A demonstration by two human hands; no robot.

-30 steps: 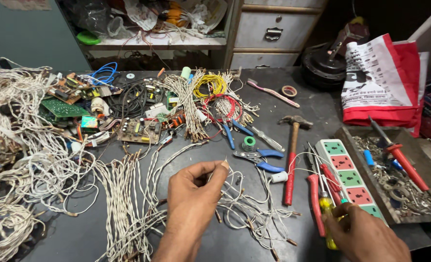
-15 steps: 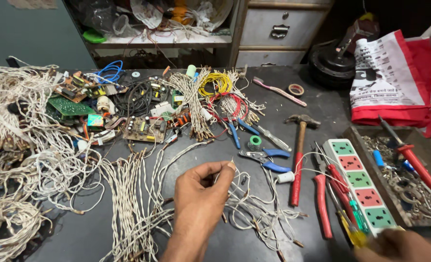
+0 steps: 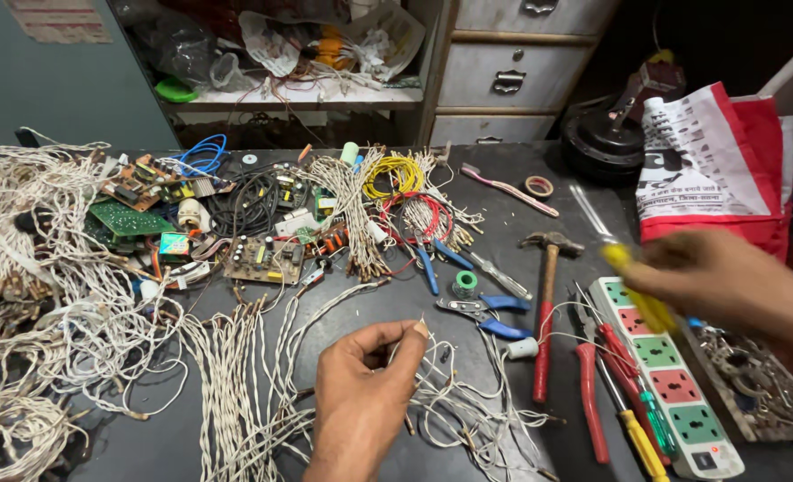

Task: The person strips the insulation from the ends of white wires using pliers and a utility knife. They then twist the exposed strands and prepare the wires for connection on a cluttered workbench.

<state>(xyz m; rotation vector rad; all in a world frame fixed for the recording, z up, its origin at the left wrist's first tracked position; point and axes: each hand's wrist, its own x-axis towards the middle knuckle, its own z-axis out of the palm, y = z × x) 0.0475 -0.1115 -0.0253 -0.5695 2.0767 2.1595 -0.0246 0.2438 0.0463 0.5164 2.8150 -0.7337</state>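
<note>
Dark workbench point(image 3: 504, 228), cluttered with wire and tools.
Left hand point(image 3: 361, 397) low centre, thumb and forefinger pinched together on a thin white wire point(image 3: 432, 379) from the loose tangle just right of it. Right hand point(image 3: 727, 286), blurred, up over the power strip point(image 3: 673, 375), fingers closed round a yellow-handled screwdriver point(image 3: 633, 281), shaft pointing up-left. Hammer point(image 3: 546, 312) and red pliers point(image 3: 588, 384) lie between the hands; blue pliers point(image 3: 486, 312) just above the tangle. Twisted white wire bundles point(image 3: 236, 375) left of the left hand, circuit boards point(image 3: 262, 259) behind them.
</note>
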